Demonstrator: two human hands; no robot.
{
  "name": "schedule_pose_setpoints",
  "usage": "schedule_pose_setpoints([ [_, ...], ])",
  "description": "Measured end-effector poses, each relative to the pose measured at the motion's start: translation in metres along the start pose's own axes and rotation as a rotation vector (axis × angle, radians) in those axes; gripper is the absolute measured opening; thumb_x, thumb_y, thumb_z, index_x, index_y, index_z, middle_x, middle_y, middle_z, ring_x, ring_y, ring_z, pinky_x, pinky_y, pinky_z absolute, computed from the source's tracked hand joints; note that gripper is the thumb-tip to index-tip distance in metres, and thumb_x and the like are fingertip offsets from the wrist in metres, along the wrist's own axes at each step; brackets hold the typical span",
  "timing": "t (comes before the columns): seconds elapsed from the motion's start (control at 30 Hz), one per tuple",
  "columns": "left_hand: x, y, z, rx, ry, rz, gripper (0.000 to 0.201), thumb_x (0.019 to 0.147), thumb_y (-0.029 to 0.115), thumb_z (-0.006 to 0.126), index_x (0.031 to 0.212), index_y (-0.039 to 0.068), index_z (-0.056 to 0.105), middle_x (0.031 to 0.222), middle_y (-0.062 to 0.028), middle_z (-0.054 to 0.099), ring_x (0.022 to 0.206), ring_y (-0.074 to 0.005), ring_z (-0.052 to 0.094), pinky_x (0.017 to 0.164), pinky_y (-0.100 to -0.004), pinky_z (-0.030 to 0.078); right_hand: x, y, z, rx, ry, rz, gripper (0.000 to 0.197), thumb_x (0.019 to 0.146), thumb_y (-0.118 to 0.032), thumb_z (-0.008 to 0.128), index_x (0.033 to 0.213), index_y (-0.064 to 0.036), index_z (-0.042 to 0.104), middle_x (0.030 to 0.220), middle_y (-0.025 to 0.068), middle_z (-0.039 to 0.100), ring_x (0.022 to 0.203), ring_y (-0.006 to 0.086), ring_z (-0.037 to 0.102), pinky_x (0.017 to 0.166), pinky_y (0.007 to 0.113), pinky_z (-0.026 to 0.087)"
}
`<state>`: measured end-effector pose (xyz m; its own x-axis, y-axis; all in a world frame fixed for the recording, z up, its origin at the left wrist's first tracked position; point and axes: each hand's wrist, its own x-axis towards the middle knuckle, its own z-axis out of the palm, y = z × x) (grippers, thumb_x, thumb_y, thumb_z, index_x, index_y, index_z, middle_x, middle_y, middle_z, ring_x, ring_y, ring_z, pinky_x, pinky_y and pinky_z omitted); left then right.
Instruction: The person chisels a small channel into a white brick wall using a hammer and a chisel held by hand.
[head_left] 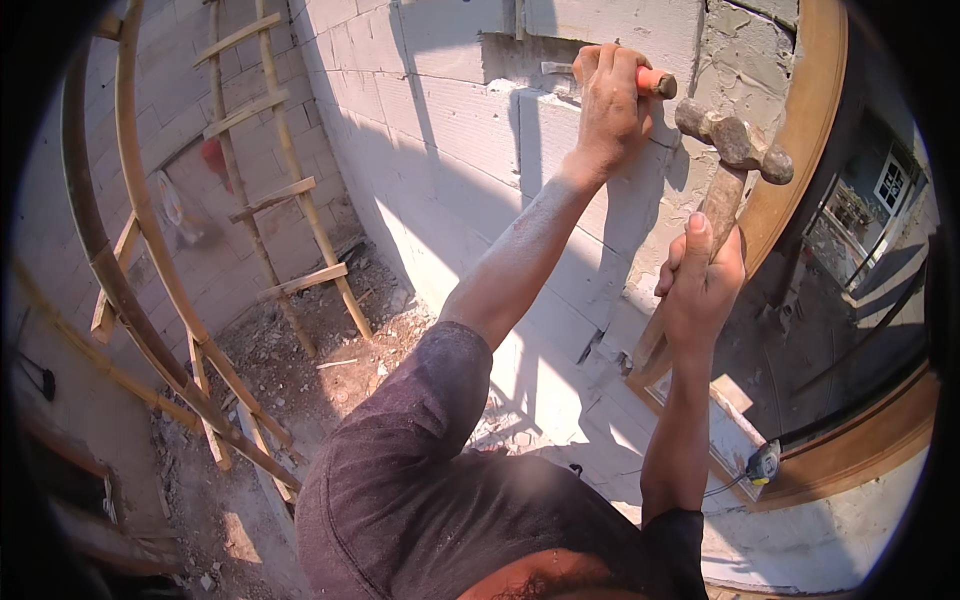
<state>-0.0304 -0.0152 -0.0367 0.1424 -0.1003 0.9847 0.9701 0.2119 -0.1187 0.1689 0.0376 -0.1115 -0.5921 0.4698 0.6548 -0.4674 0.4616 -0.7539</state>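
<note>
My left hand [615, 115] is wrapped round a chisel [650, 80] with a red-orange handle. The chisel lies nearly level, its metal blade pointing left into a rough recess [510, 62] in the white block wall [455, 120]. In my right hand [703, 275] is a hammer [735, 142] with a rounded, worn metal head and a wooden handle. My right thumb lies along that handle, whose lower end shows below the fist. The hammer head is just right of the chisel's butt end, with a small gap seen between them.
A wooden window frame [815, 120] borders the wall on the right. On its sill sits a tape measure [763, 462]. Wooden ladders [285, 150] lean at the left, near curved poles [135, 170]. Rubble [350, 370] covers the ground below. A plastic bag [180, 210] hangs on the far wall.
</note>
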Motion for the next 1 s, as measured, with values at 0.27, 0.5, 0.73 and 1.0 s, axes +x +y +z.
schedule_pose_setpoints([
  [0.27, -0.033, -0.005, -0.033, -0.011, -0.129, -0.088, 0.040, 0.067, -0.014, 0.059, 0.101, 0.007, 0.053, 0.101, -0.0113, 0.056, 0.099, -0.0340, 0.048, 0.089, -0.0449, 0.040, -0.042, 0.018, -0.013, 0.219, 0.186, -0.317, 0.038, 0.106, -0.038, 0.047, 0.103, 0.0004, 0.045, 0.071, 0.0094, 0.050, 0.052, 0.0138, 0.050, 0.047, 0.027, 0.043],
  [0.5, -0.025, -0.014, -0.019, -0.105, -0.143, -0.008, 0.034, 0.071, -0.007, 0.066, 0.100, 0.007, 0.055, 0.102, -0.0114, 0.056, 0.103, -0.0353, 0.048, 0.092, -0.0464, 0.040, -0.052, 0.019, -0.003, 0.274, 0.160, -0.221, 0.041, 0.106, -0.040, 0.048, 0.104, 0.0007, 0.045, 0.073, 0.0105, 0.050, 0.052, 0.0157, 0.049, 0.048, 0.029, 0.046],
  [0.73, -0.030, -0.023, -0.011, -0.175, -0.100, -0.118, 0.038, 0.068, -0.003, 0.074, 0.100, 0.009, 0.056, 0.103, -0.0123, 0.053, 0.103, -0.0348, 0.047, 0.091, -0.0474, 0.036, -0.050, 0.009, 0.009, 0.226, 0.236, -0.153, 0.043, 0.104, -0.044, 0.049, 0.104, -0.0007, 0.045, 0.072, 0.0103, 0.049, 0.052, 0.0160, 0.049, 0.047, 0.029, 0.045],
  [1.0, -0.027, 0.015, -0.011, -0.289, -0.013, -0.193, 0.038, 0.067, -0.011, 0.063, 0.100, 0.007, 0.054, 0.099, -0.0137, 0.054, 0.100, -0.0358, 0.047, 0.089, -0.0476, 0.037, -0.047, -0.006, 0.029, 0.181, 0.289, -0.249, 0.048, 0.104, -0.047, 0.049, 0.105, 0.0010, 0.045, 0.075, 0.0110, 0.049, 0.054, 0.0157, 0.047, 0.047, 0.027, 0.043],
])
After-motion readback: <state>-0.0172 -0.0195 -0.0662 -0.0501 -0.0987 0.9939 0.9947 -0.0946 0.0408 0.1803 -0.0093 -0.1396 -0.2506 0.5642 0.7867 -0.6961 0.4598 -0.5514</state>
